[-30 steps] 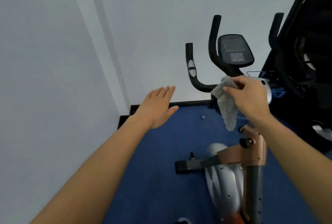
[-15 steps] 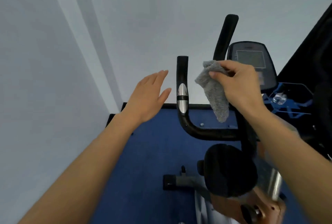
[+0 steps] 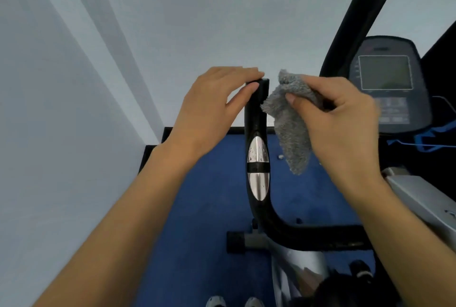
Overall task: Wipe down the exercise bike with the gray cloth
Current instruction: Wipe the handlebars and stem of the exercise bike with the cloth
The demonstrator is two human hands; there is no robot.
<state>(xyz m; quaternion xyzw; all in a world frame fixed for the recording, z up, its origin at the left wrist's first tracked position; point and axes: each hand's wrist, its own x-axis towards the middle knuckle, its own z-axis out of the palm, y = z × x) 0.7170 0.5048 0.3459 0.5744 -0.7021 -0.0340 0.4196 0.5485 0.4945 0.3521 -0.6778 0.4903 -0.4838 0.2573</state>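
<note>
Gray cloth (image 3: 293, 121) hangs pinched in my right hand (image 3: 338, 119), touching the handlebar (image 3: 256, 134) at twelve o'clock. My left hand (image 3: 212, 107), open and apart a moment ago, now curls over its tip; wiping can start.

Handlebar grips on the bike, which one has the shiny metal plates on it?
The nearer handlebar grip, under the left hand: silver plates show on it. The farther grip is plain black.

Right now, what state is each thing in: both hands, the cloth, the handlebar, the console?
Left hand: grip closed on the handlebar's top end.
Right hand: pinching the gray cloth.
Gray cloth: bunched, hanging beside the bar.
Left handlebar: upright, droplets on sensor plates.
Console: screen blank.
</note>
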